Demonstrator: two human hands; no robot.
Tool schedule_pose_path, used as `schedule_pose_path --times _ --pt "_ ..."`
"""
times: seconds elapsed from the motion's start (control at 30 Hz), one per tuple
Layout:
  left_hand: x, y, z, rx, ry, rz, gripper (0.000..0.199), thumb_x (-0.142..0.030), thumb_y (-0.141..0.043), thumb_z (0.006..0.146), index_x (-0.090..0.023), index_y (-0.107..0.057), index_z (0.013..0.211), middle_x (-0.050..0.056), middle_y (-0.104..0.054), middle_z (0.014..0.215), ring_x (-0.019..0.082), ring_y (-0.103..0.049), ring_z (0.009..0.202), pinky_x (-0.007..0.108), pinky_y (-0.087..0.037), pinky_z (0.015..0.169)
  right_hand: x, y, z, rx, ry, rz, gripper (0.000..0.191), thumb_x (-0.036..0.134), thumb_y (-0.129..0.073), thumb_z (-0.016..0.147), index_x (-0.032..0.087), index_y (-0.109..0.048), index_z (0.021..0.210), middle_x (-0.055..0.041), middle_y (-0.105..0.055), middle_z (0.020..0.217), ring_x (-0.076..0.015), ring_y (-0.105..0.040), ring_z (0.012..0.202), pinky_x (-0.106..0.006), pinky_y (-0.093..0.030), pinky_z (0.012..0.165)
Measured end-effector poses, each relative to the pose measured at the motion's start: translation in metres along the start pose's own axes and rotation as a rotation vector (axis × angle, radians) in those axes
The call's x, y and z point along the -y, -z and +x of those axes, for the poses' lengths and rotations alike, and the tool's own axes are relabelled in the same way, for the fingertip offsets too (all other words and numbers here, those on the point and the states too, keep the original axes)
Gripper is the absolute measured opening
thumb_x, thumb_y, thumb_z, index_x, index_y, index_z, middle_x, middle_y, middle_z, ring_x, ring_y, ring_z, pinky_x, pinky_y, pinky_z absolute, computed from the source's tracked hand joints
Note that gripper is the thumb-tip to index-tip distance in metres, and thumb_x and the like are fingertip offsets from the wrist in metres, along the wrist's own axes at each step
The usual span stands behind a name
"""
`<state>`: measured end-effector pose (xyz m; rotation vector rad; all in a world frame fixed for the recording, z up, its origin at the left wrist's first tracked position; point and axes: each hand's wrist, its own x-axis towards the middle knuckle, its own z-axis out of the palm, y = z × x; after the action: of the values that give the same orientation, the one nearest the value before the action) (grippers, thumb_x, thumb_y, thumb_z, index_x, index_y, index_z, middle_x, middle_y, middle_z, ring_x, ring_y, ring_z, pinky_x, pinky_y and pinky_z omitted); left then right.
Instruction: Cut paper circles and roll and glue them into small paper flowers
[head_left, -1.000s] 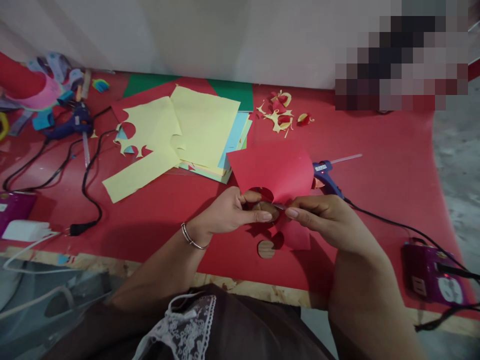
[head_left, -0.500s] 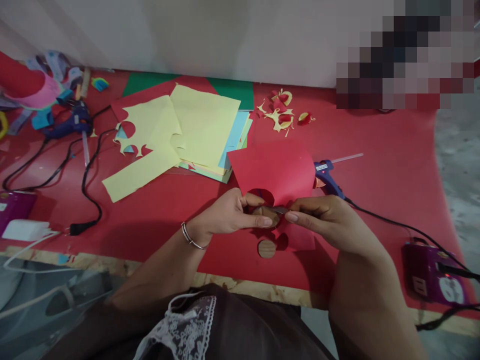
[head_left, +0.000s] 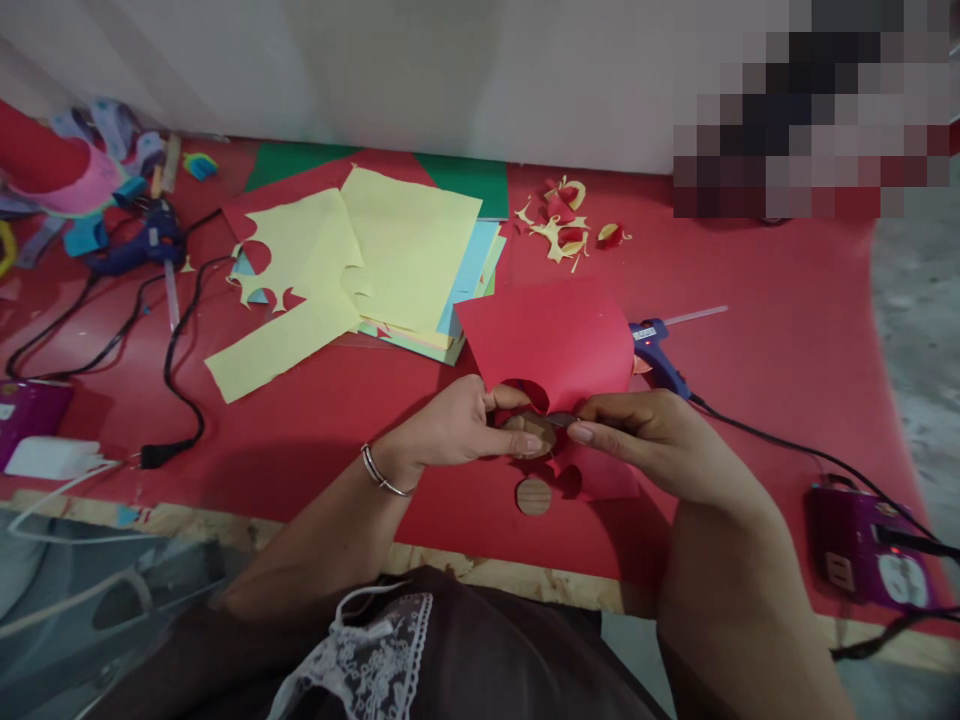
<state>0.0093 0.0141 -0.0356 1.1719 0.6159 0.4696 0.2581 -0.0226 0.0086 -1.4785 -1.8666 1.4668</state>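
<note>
My left hand (head_left: 457, 425) is closed on a round brown disc (head_left: 541, 436), thumb flat on top, along with the edge of a red paper sheet (head_left: 559, 345). A curved piece has been cut out of this sheet beside my left fingers. My right hand (head_left: 656, 435) pinches a thin dark blade (head_left: 556, 420) against the disc's rim, where paper and disc meet. Its far end is hidden by my fingers. Just below, a second round disc with wood-like grain (head_left: 533, 497) lies flat on the red tabletop.
A blue glue gun (head_left: 654, 352) lies right of the sheet, its cord running to a purple power box (head_left: 874, 550). Yellow paper (head_left: 409, 250) and paper scraps (head_left: 562, 225) lie behind. Another glue gun (head_left: 150, 240) and a white adapter (head_left: 56, 460) are at left.
The blade and the disc have shifted very slightly between my hands, and the red sheet's right edge has moved a little to the right. Otherwise things stay in place.
</note>
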Motion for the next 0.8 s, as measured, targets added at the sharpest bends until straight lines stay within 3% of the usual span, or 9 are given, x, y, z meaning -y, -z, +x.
schedule_pose_path --times 0.13,0.3,0.47,0.67,0.8 --pt "0.000 0.001 0.002 -0.009 0.052 -0.041 0.036 -0.043 -0.093 0.079 -0.013 -0.073 0.084 0.000 -0.067 0.075 0.010 -0.057 0.069 0.024 -0.048 0.069 -0.002 0.002 0.002 -0.021 -0.042 0.033 0.058 0.074 -0.068 0.092 0.020 -0.070 0.073 -0.0001 -0.055 0.064 -0.0121 -0.043 0.060 -0.027 -0.034 0.053" --pt "0.009 0.000 0.005 -0.083 0.009 -0.088 0.041 -0.045 -0.093 0.078 -0.014 -0.067 0.083 -0.001 -0.064 0.074 0.010 -0.056 0.068 0.022 -0.044 0.064 -0.007 0.003 0.003 -0.021 -0.048 0.091 0.060 0.076 -0.068 0.091 0.020 -0.069 0.072 0.0010 -0.051 0.063 -0.0111 -0.039 0.058 -0.026 -0.034 0.051" --pt "0.012 -0.003 0.006 -0.098 -0.061 -0.106 0.040 -0.043 -0.092 0.081 -0.014 -0.065 0.087 0.004 -0.071 0.083 0.012 -0.064 0.077 0.025 -0.050 0.072 -0.011 0.004 0.000 0.008 -0.060 0.161 0.054 0.071 -0.077 0.087 0.019 -0.069 0.074 0.0013 -0.052 0.065 -0.0111 -0.042 0.061 -0.026 -0.035 0.054" --pt "0.006 -0.007 0.006 -0.165 -0.071 -0.064 0.043 -0.043 -0.092 0.081 -0.016 -0.058 0.082 -0.003 -0.062 0.072 0.008 -0.054 0.066 0.023 -0.044 0.065 -0.016 0.006 -0.004 -0.064 -0.064 0.126 0.048 0.063 -0.079 0.089 0.019 -0.067 0.073 0.0016 -0.051 0.066 -0.0114 -0.041 0.062 -0.027 -0.034 0.056" --pt "0.006 -0.011 0.005 -0.195 -0.030 -0.068 0.049 -0.045 -0.092 0.080 -0.019 -0.050 0.078 -0.003 -0.062 0.072 0.010 -0.058 0.070 0.025 -0.046 0.068 -0.017 0.008 -0.006 -0.104 -0.042 0.138 0.044 0.058 -0.077 0.090 0.019 -0.067 0.074 0.0013 -0.051 0.067 -0.0119 -0.042 0.063 -0.027 -0.034 0.057"
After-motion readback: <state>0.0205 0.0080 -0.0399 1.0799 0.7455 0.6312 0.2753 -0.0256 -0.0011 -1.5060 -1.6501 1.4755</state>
